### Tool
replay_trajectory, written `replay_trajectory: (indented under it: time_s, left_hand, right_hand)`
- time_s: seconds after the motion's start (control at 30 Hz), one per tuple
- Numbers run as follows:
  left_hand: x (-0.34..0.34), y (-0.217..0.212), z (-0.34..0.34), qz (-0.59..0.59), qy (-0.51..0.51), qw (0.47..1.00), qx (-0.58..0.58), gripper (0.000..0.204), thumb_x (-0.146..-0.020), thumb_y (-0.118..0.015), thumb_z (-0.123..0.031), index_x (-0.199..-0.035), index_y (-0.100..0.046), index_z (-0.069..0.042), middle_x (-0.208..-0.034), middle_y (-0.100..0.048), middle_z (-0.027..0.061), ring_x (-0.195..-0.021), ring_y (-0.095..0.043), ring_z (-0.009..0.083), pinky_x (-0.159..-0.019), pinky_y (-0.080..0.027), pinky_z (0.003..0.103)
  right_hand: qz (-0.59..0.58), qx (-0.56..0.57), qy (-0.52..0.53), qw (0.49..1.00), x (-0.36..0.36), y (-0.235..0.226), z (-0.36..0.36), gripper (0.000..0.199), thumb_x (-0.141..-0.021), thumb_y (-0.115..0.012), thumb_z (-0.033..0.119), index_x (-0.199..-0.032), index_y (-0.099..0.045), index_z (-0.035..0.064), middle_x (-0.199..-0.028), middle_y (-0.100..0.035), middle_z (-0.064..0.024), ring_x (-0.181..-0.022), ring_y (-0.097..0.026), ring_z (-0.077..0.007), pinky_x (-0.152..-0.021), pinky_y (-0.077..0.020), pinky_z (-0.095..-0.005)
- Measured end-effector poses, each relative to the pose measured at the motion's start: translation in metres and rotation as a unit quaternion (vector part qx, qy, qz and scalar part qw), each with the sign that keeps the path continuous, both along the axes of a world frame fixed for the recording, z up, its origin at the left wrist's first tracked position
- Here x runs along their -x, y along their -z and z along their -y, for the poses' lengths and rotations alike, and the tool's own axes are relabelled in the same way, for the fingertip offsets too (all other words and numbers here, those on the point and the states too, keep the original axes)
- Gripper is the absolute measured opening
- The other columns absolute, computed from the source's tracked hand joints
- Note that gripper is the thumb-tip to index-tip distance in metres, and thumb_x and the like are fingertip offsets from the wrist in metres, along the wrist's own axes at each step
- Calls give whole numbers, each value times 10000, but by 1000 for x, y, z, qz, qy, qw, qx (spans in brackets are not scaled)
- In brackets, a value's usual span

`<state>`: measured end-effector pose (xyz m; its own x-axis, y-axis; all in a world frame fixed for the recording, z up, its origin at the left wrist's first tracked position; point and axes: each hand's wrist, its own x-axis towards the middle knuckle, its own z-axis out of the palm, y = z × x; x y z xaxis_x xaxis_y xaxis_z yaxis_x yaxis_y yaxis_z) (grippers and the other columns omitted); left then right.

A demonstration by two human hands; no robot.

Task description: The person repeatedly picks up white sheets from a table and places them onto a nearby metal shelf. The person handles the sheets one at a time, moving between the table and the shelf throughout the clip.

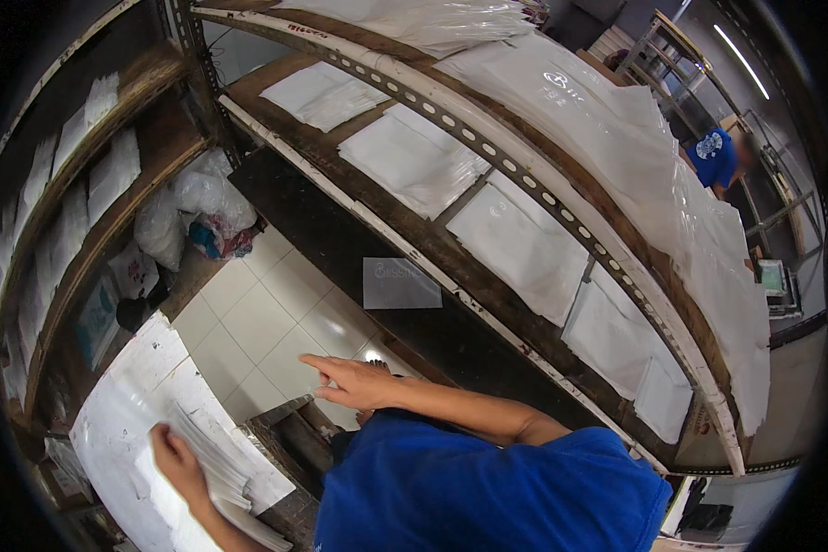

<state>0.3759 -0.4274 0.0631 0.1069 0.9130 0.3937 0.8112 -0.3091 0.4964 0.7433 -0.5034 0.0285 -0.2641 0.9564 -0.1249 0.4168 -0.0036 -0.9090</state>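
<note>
white bag stack (216, 460) lies under the left hand (177, 463), pressed flat, long axis running down-right; right hand (354, 382) hovers released, fingers pointing left, well apart

The left hand (177, 463) lies low at the left, palm down and fingers spread flat, its forearm running back toward the lower edge, while the right hand (354, 380) reaches out leftward from a bent, bare forearm, index finger extended and other fingers loosely curled.
</note>
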Motion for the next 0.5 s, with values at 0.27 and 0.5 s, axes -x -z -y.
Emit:
replay_trajectory:
  time_s: [0.27,0.5]
  left_hand:
    - [-179,3,43,-1,256,962,94,204,-811,-562,21,-1014,-570,8,-839,-569,197,-734,-588,392,-649,-468,461]
    - [-225,26,74,59,342,927,141,224,-825,-595,-37,-1045,-584,6,-786,-561,178,-654,-571,352,-574,-457,408]
  right_hand:
    - [-42,-82,-21,996,-1,-28,5,588,-983,-426,399,-1449,-300,63,-1101,-539,-228,-1000,-555,-380,-878,-434,-448]
    - [-12,14,-24,1000,-35,-21,4,354,-968,-432,287,-981,-615,-15,-947,-630,-222,-933,-611,-381,-849,-472,-424]
